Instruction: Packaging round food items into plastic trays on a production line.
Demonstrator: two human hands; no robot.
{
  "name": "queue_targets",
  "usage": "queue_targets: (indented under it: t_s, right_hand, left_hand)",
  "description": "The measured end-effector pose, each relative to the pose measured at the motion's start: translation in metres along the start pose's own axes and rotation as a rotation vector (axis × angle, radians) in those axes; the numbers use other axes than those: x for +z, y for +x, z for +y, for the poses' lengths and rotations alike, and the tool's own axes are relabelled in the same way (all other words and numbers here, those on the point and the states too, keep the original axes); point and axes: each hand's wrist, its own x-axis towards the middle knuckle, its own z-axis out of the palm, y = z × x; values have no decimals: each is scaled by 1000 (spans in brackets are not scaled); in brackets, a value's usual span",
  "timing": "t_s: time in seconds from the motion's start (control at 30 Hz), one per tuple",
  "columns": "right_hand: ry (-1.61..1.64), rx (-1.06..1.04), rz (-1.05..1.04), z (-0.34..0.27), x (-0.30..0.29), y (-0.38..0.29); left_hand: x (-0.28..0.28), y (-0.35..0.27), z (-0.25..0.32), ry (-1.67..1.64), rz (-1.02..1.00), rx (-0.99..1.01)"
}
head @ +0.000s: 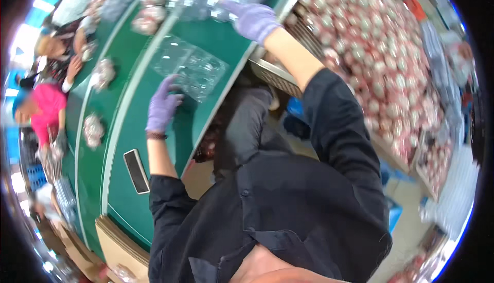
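Note:
A clear plastic clamshell tray (193,67) lies spread on the green work surface (135,128). My left hand (162,103), in a purple knit glove, hovers beside the tray's near edge. Its fingers are apart and nothing shows in them. Farther forward, my right hand (252,19), gloved the same way, reaches to a stack of clear plastic packs (216,1) at the top of the view. Its fingertips meet the stack, but blur hides whether they grip a pack.
Right of me is a large heap of pink-and-white bulbs (378,63), seemingly garlic. A smartphone (136,171) lies near my left forearm. Beyond a pale rail (131,78), a green conveyor carries packed bulbs (93,130). Co-workers (48,109) stand across it. Flattened cardboard (119,240) is lower left.

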Motion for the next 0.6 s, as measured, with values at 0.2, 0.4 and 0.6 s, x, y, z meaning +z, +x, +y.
queue_targets:
  t_s: [0.2,0.4,0.6]
  right_hand:
    - [148,-37,174,-1,24,-78]
    - [181,518,34,151,25,-128]
    - [-17,749,242,249,21,-148]
  left_hand:
    - [-11,-5,-10,-200,330,-186]
    - [28,21,-5,-25,410,-53]
    - [21,16,-9,-222,345,1]
